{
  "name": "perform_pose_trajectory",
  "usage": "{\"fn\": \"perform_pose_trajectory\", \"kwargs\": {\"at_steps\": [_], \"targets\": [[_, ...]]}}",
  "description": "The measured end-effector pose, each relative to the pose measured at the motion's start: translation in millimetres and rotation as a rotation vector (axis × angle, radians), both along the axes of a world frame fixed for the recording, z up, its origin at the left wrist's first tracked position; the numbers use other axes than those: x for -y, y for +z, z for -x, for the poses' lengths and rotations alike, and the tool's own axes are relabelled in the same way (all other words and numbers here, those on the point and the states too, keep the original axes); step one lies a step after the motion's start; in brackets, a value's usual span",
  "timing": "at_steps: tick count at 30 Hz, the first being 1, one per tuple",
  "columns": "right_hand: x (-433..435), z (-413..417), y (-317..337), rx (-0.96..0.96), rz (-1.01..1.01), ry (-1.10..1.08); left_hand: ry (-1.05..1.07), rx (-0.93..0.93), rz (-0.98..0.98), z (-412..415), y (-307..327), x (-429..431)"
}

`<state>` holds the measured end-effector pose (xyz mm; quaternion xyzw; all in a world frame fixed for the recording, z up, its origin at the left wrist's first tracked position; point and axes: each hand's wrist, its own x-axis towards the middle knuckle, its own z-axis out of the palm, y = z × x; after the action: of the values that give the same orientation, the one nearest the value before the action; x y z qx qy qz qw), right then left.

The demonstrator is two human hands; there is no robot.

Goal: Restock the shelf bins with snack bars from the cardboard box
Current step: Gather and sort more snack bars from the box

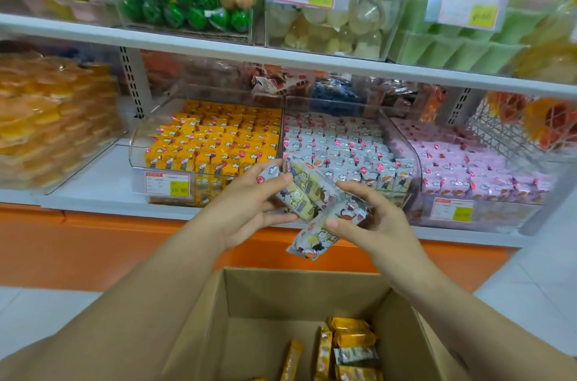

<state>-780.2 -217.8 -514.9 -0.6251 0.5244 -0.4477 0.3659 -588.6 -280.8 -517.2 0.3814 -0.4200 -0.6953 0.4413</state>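
Observation:
My left hand (249, 205) grips two white-wrapped snack bars (301, 190) in front of the lower shelf. My right hand (374, 218) pinches another white-wrapped bar (315, 238) that hangs down just below them. Behind my hands stands the clear bin of white bars (412, 168). To its left is the bin of yellow bars (137, 146), to its right the bin of pink bars (555, 168). The open cardboard box (281, 290) sits below my arms, with several yellow bars (352, 334) and one white bar (356, 354) at its bottom.
An upper shelf (218, 46) carries clear bins of green, pale and yellow sweets with price tags. A bin of orange packets (46, 118) stands at the far left of the lower shelf. An orange base panel (93, 249) runs under the shelf, above a pale tiled floor.

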Motion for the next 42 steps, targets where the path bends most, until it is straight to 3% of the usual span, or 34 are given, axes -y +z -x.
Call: {"fn": "perform_pose_trajectory", "kwargs": {"at_steps": [9, 16, 19, 22, 26, 29, 34, 39, 42], "targets": [[3, 15, 8, -0.041, -0.06, 0.138, -0.045, -0.098, 0.006, -8, 8, 1], [10, 17, 5, -0.066, -0.092, 0.146, -0.07, -0.034, -0.003, -8, 10, 2], [12, 15, 2, -0.107, -0.073, 0.152, -0.095, 0.03, -0.01, -9, 8, 2], [13, 16, -2, -0.278, -0.066, 0.162, -0.071, 0.116, 0.014, -8, 9, 0], [14, 27, -3, -0.489, -0.022, 0.078, 0.005, 0.444, 0.184, -11, 13, -2], [15, 40, 3, -0.368, 0.02, -0.074, 0.061, 0.659, 0.361, -13, 20, -6], [21, 55, 23, -0.09, 0.164, -0.339, 0.195, 0.861, 0.605, -6, 34, -10], [39, 63, 32, 0.187, 0.13, -0.351, 0.267, 0.81, 0.726, 13, 43, 9], [49, 74, 34, 0.126, 0.116, -0.369, 0.226, 0.831, 0.748, 29, 40, 30]]}}
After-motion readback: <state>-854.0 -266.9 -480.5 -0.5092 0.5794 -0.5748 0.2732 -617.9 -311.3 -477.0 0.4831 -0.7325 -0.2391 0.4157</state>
